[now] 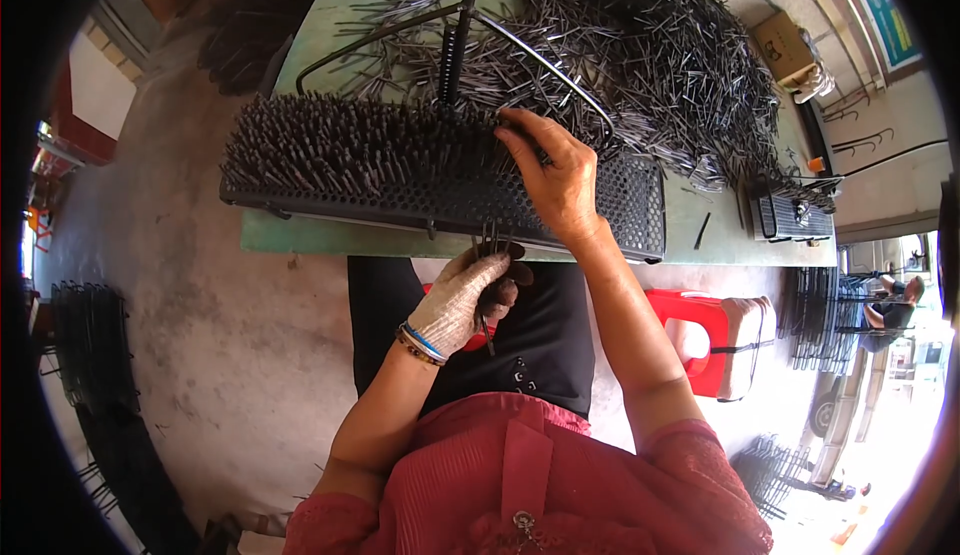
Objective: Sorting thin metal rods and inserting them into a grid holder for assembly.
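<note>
My left hand, in a pale knitted glove with dark fingers, is closed round a small bunch of thin dark metal pins just off the near edge of the rack. A long black perforated rack lies along the table's front edge. Its left and middle holes are packed with upright metal pins; at the right end the bare holes show. Above the border of the packed part, my bare right hand pinches the top of a dark metal pin, mostly hidden by the fingertips.
Behind the rack, a large heap of loose pins covers much of the green table. A black metal frame with a spring rises behind the rack. A smaller rack and a cardboard box are at right. Beside my legs is a red stool.
</note>
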The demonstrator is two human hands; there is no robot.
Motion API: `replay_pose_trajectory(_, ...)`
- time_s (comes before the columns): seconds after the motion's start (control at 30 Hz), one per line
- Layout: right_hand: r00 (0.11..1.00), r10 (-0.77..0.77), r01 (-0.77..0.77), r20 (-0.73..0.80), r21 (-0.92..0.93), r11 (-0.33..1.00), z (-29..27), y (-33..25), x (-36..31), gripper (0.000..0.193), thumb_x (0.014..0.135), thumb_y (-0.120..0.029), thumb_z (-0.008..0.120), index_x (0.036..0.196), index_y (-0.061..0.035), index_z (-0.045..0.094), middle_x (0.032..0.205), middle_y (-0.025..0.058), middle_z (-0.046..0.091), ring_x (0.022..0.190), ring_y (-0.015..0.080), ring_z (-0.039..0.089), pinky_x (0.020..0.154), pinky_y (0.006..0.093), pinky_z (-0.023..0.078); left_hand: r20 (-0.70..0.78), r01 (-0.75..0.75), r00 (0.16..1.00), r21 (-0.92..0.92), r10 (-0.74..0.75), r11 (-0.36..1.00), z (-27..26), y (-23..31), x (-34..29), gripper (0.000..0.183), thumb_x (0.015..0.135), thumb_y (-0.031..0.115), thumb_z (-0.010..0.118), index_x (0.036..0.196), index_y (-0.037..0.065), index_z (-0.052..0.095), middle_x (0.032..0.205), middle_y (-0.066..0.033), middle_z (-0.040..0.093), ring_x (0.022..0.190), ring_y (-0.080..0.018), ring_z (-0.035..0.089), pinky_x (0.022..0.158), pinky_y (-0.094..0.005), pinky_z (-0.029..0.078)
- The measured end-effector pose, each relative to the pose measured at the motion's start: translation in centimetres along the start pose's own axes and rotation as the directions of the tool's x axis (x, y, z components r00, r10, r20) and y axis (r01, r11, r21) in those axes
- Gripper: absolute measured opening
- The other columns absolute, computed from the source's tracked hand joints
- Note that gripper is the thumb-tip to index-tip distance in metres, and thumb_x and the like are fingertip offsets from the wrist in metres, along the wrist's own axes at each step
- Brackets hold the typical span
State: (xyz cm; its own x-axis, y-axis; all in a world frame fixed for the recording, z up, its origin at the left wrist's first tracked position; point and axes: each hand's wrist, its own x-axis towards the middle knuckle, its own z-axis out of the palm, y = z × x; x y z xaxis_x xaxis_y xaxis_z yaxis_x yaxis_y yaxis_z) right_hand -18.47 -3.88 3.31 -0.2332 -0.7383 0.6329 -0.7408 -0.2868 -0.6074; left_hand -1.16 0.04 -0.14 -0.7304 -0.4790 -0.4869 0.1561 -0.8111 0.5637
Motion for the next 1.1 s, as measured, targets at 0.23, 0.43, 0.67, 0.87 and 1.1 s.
replay_pose_trajectory(0.23, 0.994, -0.105, 0.104, -0.032, -0.030, 0.994, 0.9, 0.4, -0.5, 0.020, 0.080, -0.007, 0.072, 0.100, -0.0038, 0.069, 0.087, 0.0107, 0.069, 0.078, 0.0275, 0.065, 0.069, 0.0354, 0.052, 0.022, -0.017, 1.000, -0.030, 0.018, 0.999, -0.2, -0.1, 0.1, 0.020, 0.098, 0.017, 0.050, 0.109, 0.003, 0.059, 0.094, -0.0081, 0.067, 0.068, -0.0063, 0.057, 0.055, -0.0184, 0.045)
replay_pose_trajectory(0.43, 0.989, -0.136, 0.142, 0.054, -0.120, 0.983, 0.2, 0.1, -0.9, 0.021, 0.078, -0.004, 0.074, 0.099, -0.0049, 0.072, 0.091, 0.0099, 0.071, 0.081, 0.0231, 0.066, 0.073, 0.0307, 0.053, -0.013, -0.012, 1.000, -0.042, 0.012, 0.999, -0.1, 0.1, 0.0, 0.019, 0.098, 0.016, 0.050, 0.109, 0.003, 0.059, 0.092, -0.0081, 0.067, 0.067, -0.0072, 0.059, 0.056, -0.0193, 0.048)
replay_pose_trajectory(0.67, 0.988, -0.086, 0.076, -0.125, -0.086, 0.993, 0.3, 0.2, -1.7, 0.022, 0.076, -0.002, 0.074, 0.098, -0.0043, 0.072, 0.090, 0.0092, 0.071, 0.079, 0.0228, 0.065, 0.074, 0.0296, 0.052, 0.026, -0.022, 0.999, -0.040, 0.023, 0.999, -0.1, 0.0, 0.2, 0.019, 0.098, 0.016, 0.050, 0.109, 0.003, 0.059, 0.093, -0.0071, 0.068, 0.070, -0.0072, 0.061, 0.057, -0.0199, 0.049)
replay_pose_trajectory(0.87, 0.979, -0.204, 0.201, 0.014, -0.236, 0.951, -0.2, -0.3, -1.9, 0.021, 0.075, -0.002, 0.075, 0.094, -0.0055, 0.071, 0.094, 0.0080, 0.069, 0.081, 0.0238, 0.064, 0.076, 0.0329, 0.050, 0.041, -0.053, 0.998, -0.028, 0.054, 0.998, 0.0, 0.0, 0.1, 0.022, 0.098, 0.020, 0.052, 0.107, 0.001, 0.057, 0.088, -0.0090, 0.067, 0.071, -0.0130, 0.064, 0.060, -0.0245, 0.051)
replay_pose_trajectory(1.1, 0.831, 0.425, -0.472, 0.358, 0.052, 0.880, -3.8, -3.0, -2.8, 0.027, 0.087, -0.022, 0.071, 0.097, 0.0024, 0.069, 0.093, 0.0098, 0.068, 0.085, 0.0148, 0.063, 0.073, 0.0264, 0.049, 0.098, -0.128, 0.987, 0.033, 0.124, 0.991, 0.8, 0.9, -0.9, 0.024, 0.099, 0.023, 0.050, 0.109, 0.002, 0.056, 0.090, -0.0080, 0.066, 0.072, -0.0121, 0.063, 0.059, -0.0244, 0.050)
